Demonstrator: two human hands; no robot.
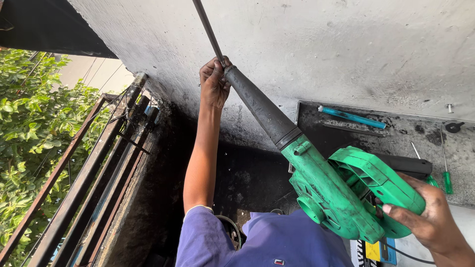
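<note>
Two hands engaged: left hand (214, 81) clamping blower nozzle (257, 106) tip to thin rod (208, 30) near wall; right hand (428, 217) gripping green blower (346, 193) handle. Nozzle/rod joined; running or not, can't tell. Screwdrivers (447, 178) at ledge (460, 148) right edge, unused.

We see the blower (346, 198) in our right hand (430, 222) as green moulded plastic, scuffed and dusted with grime, while its long nozzle (260, 106) looks like matt dark plastic with a dull, dirty sheen. The thin rod (208, 29) by our left hand (213, 81) reads as bare, smooth grey metal. The wall (346, 44) is rough plaster, soot-stained low down. The railing (79, 193) looks like rusty, matt metal bars. The tabletop (396, 133) is blackened and greasy; the screwdriver (447, 175) has a glossy green plastic handle. Our sleeve (203, 237) is soft purple cloth.
</note>
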